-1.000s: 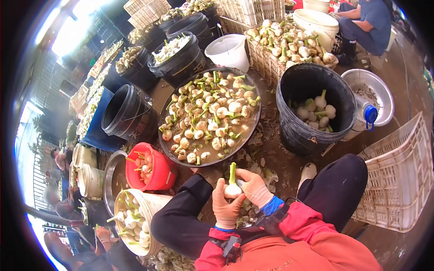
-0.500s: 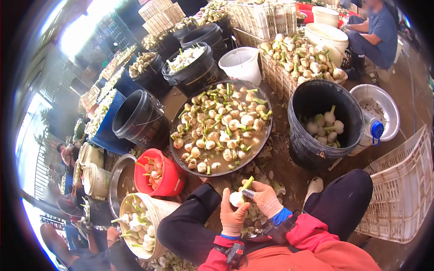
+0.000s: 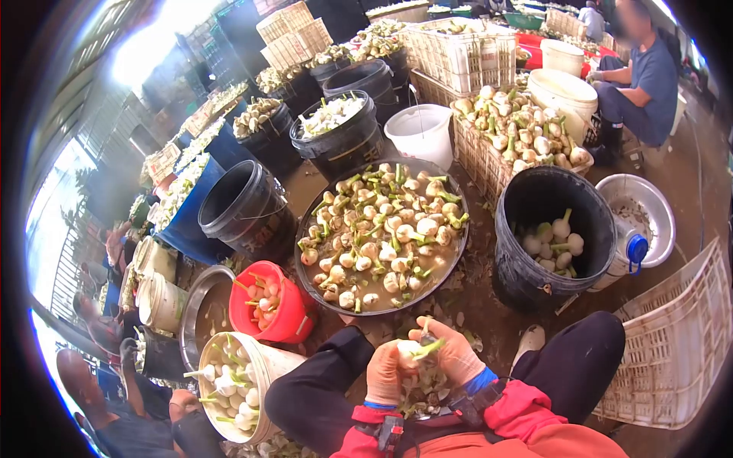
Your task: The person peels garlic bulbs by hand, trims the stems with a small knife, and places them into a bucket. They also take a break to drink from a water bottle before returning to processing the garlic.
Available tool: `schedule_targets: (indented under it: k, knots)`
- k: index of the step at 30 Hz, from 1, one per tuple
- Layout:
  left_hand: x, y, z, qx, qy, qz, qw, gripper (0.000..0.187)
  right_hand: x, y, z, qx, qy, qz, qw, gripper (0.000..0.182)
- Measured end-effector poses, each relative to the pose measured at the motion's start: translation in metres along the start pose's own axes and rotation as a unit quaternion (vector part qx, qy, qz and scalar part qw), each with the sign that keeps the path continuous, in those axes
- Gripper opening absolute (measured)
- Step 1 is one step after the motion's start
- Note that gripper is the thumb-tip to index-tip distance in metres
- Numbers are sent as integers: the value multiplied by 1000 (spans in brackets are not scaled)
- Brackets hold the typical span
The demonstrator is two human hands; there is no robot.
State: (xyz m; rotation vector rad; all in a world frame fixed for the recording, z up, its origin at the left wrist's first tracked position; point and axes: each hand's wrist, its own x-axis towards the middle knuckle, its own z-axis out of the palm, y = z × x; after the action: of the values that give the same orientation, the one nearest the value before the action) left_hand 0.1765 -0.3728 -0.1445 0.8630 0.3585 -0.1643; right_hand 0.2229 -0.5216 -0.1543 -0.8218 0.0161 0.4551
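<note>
In front of my lap, my left hand (image 3: 384, 374) is closed around a white garlic bulb (image 3: 408, 353) with a short green stem that points to the right. My right hand (image 3: 456, 355) is closed close against the bulb and stem. A small grey knife (image 3: 429, 340) shows partly between its fingers; most of it is hidden. Both hands wear orange gloves. Beyond them stands a wide round tub (image 3: 305, 284) of muddy water and unpeeled garlic. Peelings (image 3: 418, 393) lie below my hands.
To the right is a black bucket (image 3: 513, 263) with cleaned bulbs, beside a plastic crate (image 3: 672, 343). A red bucket (image 3: 294, 324) and a cream bucket (image 3: 267, 366) of garlic stand left. A full crate (image 3: 477, 156) is behind. Other people sit at right (image 3: 645, 91) and lower left (image 3: 114, 412).
The garlic bulb has turned, so its stem now points right instead of up. Both hands have shifted slightly down, and my right hand wraps closer round it. The view has tilted up a little.
</note>
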Motion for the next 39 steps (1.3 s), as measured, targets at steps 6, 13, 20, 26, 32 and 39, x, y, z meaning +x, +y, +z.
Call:
schedule_targets:
  k: [6,13,20,26,32,39]
  knots:
    - [-7,-17,9,88,-76,32,993,57,4,8,10,-22,93,54,994,53]
    - [-10,-29,23,37,17,2,999,55,9,20,-9,51,212,-17,976,49]
    - [-5,-22,-5,439,129,240,856,58,-1,7,5,-122,76,22,989,57]
    - [-9,-21,-8,628,100,344,691,55,-2,14,9,-350,79,-25,933,38]
    - [-16,3,-9,-113,-124,-40,985,59,-8,-5,8,-123,-31,44,991,32]
    - [-15,-11,-19,-8,-79,1,997,58,-5,-4,7,-99,9,99,990,32]
